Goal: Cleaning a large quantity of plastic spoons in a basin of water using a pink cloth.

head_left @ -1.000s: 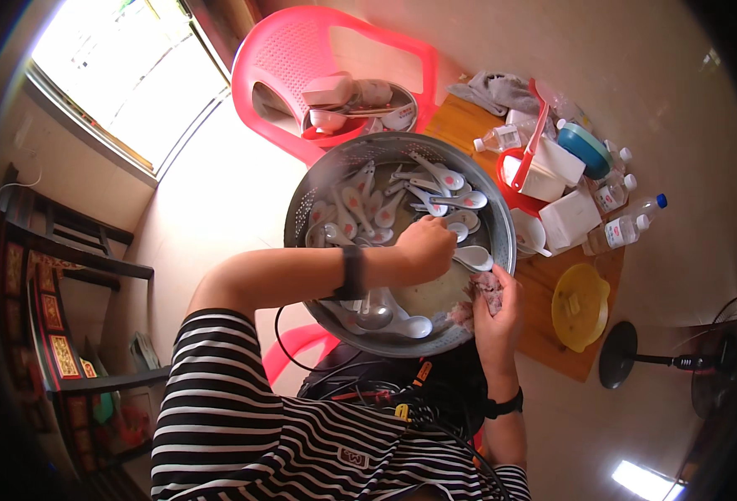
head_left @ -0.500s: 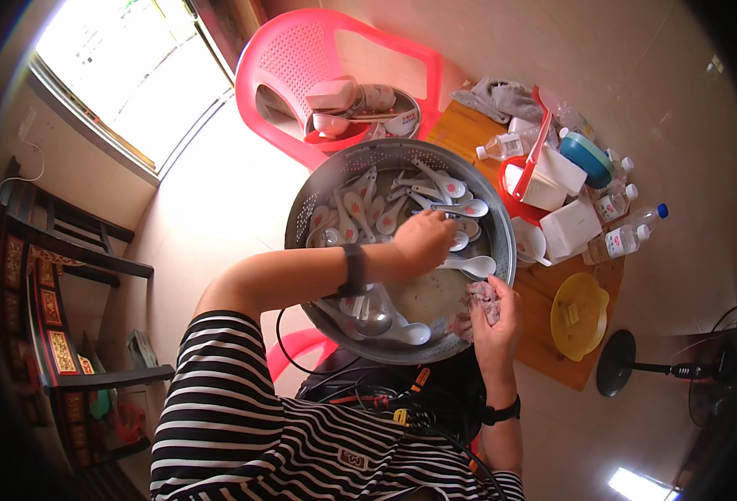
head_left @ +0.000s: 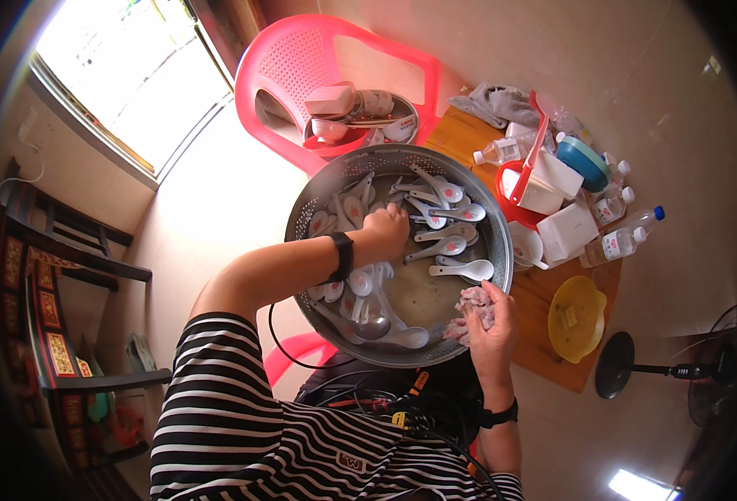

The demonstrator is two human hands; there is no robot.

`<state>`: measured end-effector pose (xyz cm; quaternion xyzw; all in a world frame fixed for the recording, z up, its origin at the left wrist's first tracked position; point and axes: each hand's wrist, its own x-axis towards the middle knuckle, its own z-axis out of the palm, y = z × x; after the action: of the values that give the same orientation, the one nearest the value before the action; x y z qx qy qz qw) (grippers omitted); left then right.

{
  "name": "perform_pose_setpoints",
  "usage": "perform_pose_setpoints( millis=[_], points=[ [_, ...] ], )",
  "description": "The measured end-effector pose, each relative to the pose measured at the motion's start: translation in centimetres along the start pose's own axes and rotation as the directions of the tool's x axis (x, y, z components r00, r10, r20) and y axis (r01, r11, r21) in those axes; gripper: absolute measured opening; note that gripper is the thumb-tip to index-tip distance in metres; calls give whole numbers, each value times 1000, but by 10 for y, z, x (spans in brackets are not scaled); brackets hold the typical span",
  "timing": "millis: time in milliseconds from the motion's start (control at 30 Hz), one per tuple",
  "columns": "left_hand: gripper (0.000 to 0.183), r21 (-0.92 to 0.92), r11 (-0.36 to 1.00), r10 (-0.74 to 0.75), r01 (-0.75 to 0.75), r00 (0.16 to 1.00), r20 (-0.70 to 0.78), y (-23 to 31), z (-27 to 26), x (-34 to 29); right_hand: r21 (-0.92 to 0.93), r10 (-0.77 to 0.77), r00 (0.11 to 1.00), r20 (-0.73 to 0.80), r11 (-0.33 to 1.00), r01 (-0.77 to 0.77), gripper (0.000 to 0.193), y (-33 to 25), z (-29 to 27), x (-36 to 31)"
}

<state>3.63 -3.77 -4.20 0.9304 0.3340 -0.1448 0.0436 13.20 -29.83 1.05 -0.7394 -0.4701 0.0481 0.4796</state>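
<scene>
your left hand [head_left: 388, 229] reaches across the middle of the basin [head_left: 306, 204], fingers curled down among the spoons [head_left: 452, 246]. it looks closed on one of them, but the knuckles hide the grip, so you cannot tell for sure what is in it. the black band [head_left: 343, 255] sits on that wrist, and the forearm lies over the near-left part of the basin, covering some of the spoons there.

your right hand [head_left: 489, 321] rests on the near-right rim, clenched around a pinkish scrub pad [head_left: 475, 302]. held at the rim like that, the pad stays just beside the spoons, so whatever the left hand lifts has only a short way to travel to it.

the spoons are white ceramic ones, lying loose all over the basin floor: a fan of them at the far side, a few more near your left wrist, and a metal ladle [head_left: 372, 326] at the near edge. the basin is a wide perforated metal one, low in front of you, so everything stays within both hands' reach.

beyond it a pink chair [head_left: 302, 58] carries a tray of bowls [head_left: 377, 104], kept off the floor. to the right, a wooden board [head_left: 460, 134] holds a red basket [head_left: 510, 200], white boxes [head_left: 567, 230], bottles [head_left: 623, 238] and a yellow lid [head_left: 575, 319].
</scene>
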Motion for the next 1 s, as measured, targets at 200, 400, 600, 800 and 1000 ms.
perform_pose_setpoints(
  millis=[200,400,600,800,1000],
  points=[
    [42,-83,997,5,-4,1000,22,-3,-5,0,48,68,997,33,996,-69,39,-2,-1,-3],
    [33,-106,993,62,-60,998,19,-5,-30,-27,24,40,999,32,999,-41,38,2,0,-3],
    [28,-129,982,133,-137,990,-39,-14,-73,-73,126,177,975,136,973,-194,46,14,0,-9],
    [21,-188,854,462,-486,873,-156,2,-100,-117,415,155,967,200,881,-227,54,-19,0,-2],
    [28,-705,576,526,-413,848,-67,31,-112,-136,41,-267,943,198,964,264,43,-47,-9,13]
  ],
)
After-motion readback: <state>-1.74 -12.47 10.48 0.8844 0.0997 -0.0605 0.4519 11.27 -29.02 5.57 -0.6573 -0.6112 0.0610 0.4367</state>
